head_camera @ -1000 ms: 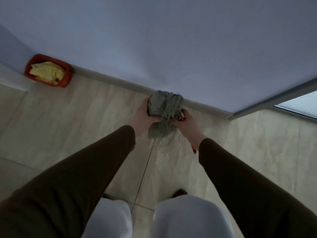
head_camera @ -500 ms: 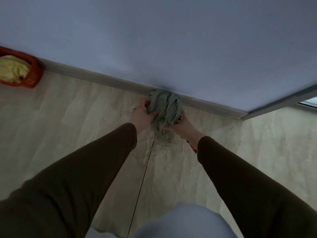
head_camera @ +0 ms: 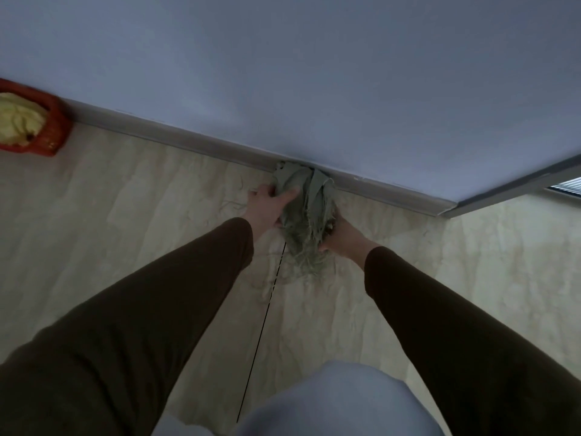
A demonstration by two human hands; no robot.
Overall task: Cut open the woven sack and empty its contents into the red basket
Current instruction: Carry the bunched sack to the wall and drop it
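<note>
- woven sack (head_camera: 303, 212): bunched grey-green wad w/ frayed strands, held out in front, over the floor (head_camera: 125, 221) nr the baseboard
- left hand (head_camera: 267, 207): fingers curled round sack's left side
- right hand (head_camera: 341, 236): grips lower right, fingers mostly hidden
- red basket (head_camera: 55, 130): far left by wall, yellow stuff (head_camera: 19, 121) inside, well apart from sack

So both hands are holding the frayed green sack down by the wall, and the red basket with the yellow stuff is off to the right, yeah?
Not quite. In the head view the red basket sits far to the left, not the right. The rest holds: the left hand and right hand grip the frayed green sack by the wall.
</note>
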